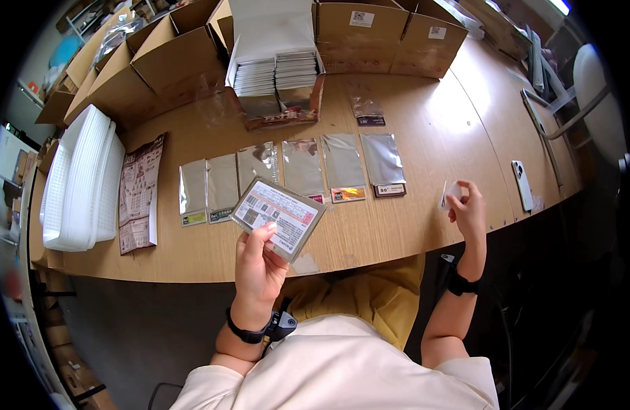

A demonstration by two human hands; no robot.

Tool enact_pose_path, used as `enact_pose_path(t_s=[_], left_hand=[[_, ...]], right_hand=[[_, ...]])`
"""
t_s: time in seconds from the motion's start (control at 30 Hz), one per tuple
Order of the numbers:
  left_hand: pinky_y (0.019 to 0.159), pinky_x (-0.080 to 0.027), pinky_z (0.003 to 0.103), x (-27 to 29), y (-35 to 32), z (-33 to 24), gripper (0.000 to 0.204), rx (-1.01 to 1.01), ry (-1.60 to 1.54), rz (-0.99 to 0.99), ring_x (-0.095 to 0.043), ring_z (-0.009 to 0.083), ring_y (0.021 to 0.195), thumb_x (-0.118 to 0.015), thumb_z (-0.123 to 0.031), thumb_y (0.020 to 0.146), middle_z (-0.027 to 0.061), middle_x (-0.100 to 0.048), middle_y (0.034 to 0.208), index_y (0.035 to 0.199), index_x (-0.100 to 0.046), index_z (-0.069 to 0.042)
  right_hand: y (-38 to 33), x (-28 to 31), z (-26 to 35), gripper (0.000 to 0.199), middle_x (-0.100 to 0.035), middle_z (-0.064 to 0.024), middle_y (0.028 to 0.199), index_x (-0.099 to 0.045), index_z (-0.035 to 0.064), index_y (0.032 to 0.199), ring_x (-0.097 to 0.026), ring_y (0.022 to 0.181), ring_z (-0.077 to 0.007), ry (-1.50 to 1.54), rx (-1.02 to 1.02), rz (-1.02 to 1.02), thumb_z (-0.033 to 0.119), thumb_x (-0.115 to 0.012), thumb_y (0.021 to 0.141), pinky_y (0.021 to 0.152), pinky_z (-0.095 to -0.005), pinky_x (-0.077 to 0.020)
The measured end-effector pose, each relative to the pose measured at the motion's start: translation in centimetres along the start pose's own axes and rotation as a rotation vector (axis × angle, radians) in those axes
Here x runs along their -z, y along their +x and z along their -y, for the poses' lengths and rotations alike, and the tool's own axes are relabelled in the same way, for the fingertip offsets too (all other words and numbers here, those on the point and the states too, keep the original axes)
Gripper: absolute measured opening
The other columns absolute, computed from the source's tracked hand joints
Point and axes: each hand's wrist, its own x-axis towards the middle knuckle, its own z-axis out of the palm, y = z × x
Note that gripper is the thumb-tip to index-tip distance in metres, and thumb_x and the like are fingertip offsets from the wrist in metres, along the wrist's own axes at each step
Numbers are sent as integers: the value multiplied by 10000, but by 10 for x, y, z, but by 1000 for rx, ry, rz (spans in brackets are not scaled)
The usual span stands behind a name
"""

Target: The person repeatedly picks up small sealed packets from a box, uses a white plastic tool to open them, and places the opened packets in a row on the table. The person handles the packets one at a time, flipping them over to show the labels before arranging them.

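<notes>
Wooden table [424, 225] bears foil pouches [301, 167], cardboard boxes [171, 61], white baskets [83, 181], phone [521, 184].

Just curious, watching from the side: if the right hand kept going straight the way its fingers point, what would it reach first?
Probably the small white piece the right hand already pinches, then bare tabletop up to the cardboard boxes; depth is hard to judge here.
</notes>
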Motion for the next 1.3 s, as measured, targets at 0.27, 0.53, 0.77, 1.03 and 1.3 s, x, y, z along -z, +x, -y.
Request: enact_pose_path(t_s=[0.27,0.53,0.77,1.03,1.3], left_hand=[[661,-533,224,-11,-1,6,135,-172,140,31,-619,104,786,-544,-19,826,62,-624,912,959,-568,-12],[761,-496,258,-13,-11,17,172,-506,367,187,-602,136,863,-607,-8,810,75,-624,966,981,-593,-13],[773,-482,260,-13,-15,13,159,-484,376,182,-598,137,860,-606,-18,821,93,-632,956,977,-606,7],[722,-575,335,-22,-8,7,185,-9,-11,115,-640,239,872,-526,-55,868,162,-615,990,1028,-563,30],[679,-582,301,-19,-12,12,166,-303,277,187,-642,197,836,-589,-45,838,134,-621,970,988,-581,26]], right_hand=[[-20,-23,8,361,-493,-125,1029,-570,37,1076,-570,622,-124,-687,553,-548,71,-682,735,509,-232,-442],[-120,-71,132,158,-596,-38,879,-553,-9,998,-519,615,-43,993,146,757,34,-581,848,481,-154,-392],[-124,-77,138,73,-594,-34,748,-569,-42,900,-500,573,-46,1056,98,751,16,-572,855,463,-162,-367],[-132,-80,150,107,-578,-38,792,-578,-43,910,-517,590,-49,967,288,494,-51,-597,805,491,-166,-401],[-123,-82,134,89,-519,-25,824,-617,-40,859,-475,630,-37,816,533,401,-70,-621,775,518,-162,-374]])
